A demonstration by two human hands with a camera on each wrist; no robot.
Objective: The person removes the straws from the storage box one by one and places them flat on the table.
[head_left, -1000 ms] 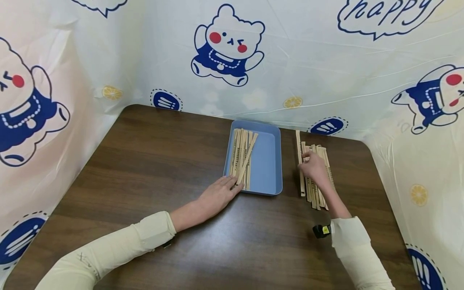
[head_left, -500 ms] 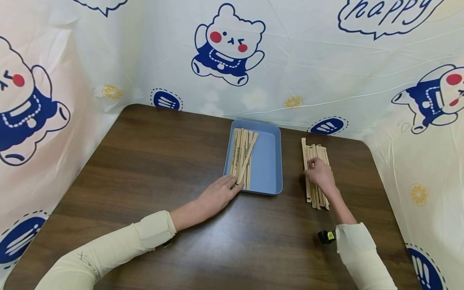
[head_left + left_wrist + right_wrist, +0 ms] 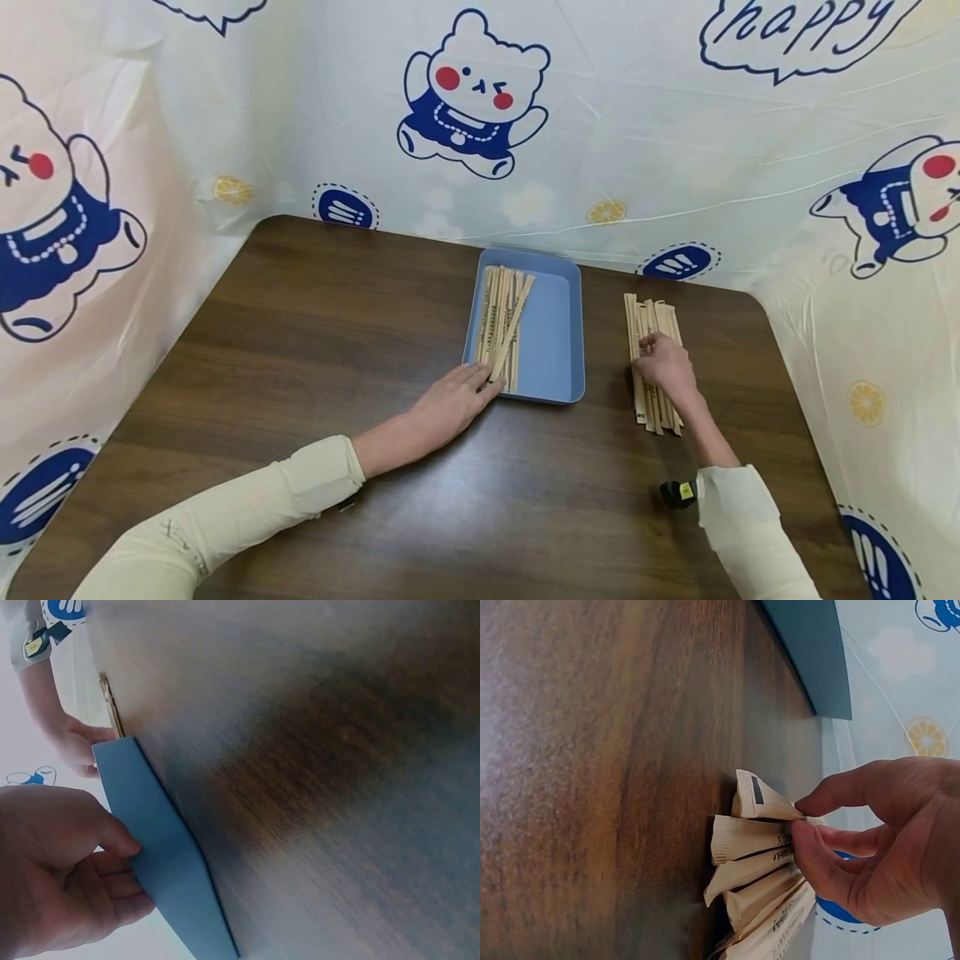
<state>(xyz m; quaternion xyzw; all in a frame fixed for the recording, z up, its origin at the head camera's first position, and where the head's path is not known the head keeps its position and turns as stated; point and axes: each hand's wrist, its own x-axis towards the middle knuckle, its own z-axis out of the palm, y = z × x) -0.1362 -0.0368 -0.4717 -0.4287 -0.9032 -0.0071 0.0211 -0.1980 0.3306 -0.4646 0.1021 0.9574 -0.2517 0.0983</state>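
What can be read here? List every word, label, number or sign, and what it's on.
"happy": speech bubble on the wall sheet.
Blue ovals on the sheet: white strokes, no clear letters.
Print on the paper packets: too small and blurred to read.
Mark on the left sleeve: unreadable.
Yellow label by the right cuff: too small.

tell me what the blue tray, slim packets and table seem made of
Blue tray: probably plastic, smooth with a satin finish, its thin walls looking moulded.
Slim packets: likely matte tan paper, given the creased, crimped ends.
Table: wood or wood-look laminate; the dark grain and soft sheen leave it open.
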